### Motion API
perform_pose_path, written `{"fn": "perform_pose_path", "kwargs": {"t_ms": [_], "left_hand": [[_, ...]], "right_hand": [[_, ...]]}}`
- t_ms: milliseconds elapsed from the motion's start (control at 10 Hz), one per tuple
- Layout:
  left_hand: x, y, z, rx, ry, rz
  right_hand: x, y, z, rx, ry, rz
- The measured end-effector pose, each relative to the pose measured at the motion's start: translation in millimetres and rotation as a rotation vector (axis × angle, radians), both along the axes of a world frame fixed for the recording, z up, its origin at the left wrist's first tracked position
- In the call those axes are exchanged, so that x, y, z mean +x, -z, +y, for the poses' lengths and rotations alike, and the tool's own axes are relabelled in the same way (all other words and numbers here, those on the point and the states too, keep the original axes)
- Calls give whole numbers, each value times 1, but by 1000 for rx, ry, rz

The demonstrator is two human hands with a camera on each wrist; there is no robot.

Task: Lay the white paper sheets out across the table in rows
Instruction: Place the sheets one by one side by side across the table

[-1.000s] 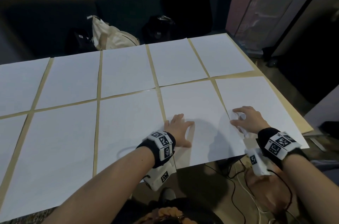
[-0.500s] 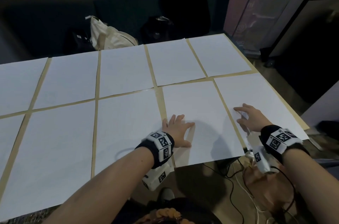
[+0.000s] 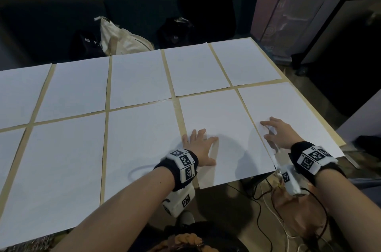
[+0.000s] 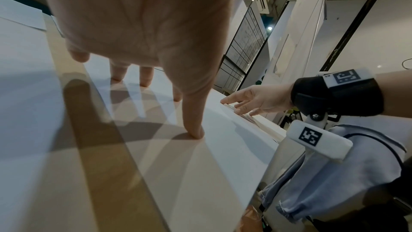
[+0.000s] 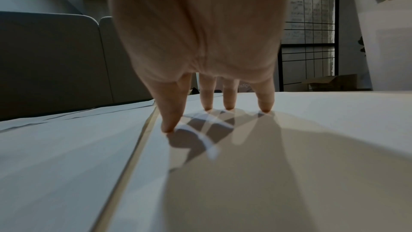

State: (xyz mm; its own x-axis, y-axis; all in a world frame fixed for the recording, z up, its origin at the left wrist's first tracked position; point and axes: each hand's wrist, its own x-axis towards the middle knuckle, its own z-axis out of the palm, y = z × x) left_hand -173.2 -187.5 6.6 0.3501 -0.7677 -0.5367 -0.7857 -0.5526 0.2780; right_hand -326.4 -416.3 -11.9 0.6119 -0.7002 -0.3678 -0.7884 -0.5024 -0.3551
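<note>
White paper sheets lie in two rows over the tan table (image 3: 177,107). My left hand (image 3: 199,145) rests flat, fingers spread, on the near-row sheet second from the right (image 3: 222,115). In the left wrist view the left hand (image 4: 142,41) has its thumb pressed on that sheet (image 4: 200,165). My right hand (image 3: 277,135) touches the rightmost near sheet (image 3: 292,105) with straight, spread fingertips near its left edge. The right wrist view shows the right hand (image 5: 200,41) with fingertips down on this sheet (image 5: 312,130). A thin strip of table shows between the two sheets.
Near-row sheets overhang the table's front edge. A dark sofa behind the table holds a white tote bag (image 3: 123,39) and black bags (image 3: 206,10). Cables (image 3: 268,200) lie on the floor under the front right corner.
My right hand's fingers went from curled to straight, and the rightmost near sheet shifted right, opening a narrow gap beside its neighbour. My left hand stayed pressed in place.
</note>
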Motion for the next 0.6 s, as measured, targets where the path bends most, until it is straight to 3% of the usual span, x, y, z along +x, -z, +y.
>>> {"fn": "perform_pose_path", "kwargs": {"t_ms": [600], "left_hand": [[0,-1,5,-3,-15,12]], "right_hand": [[-3,-1,1,1,16,-21]]}}
